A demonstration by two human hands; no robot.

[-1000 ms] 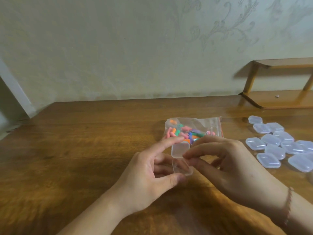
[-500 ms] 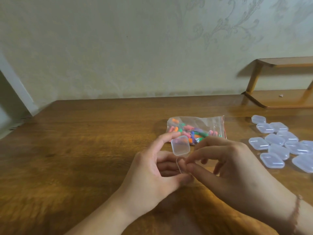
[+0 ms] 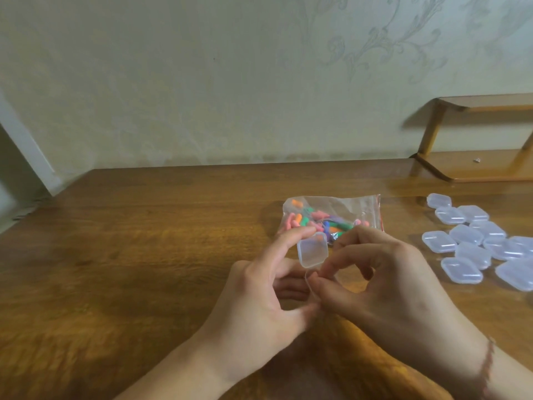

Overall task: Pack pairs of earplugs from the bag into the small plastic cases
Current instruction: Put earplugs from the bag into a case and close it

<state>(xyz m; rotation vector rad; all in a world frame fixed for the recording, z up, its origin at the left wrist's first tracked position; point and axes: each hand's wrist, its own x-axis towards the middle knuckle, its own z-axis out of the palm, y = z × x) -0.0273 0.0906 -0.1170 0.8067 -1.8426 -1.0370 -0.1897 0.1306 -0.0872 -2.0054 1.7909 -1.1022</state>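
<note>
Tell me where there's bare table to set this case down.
Bare wood lies left of the left hand and the bag, out to the table edge, and behind the bag toward the wall. The right is crowded with closed cases.

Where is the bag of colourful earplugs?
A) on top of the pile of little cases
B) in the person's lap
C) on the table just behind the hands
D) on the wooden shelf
C: the bag of earplugs lies on the table just beyond the left hand and right hand.
</note>
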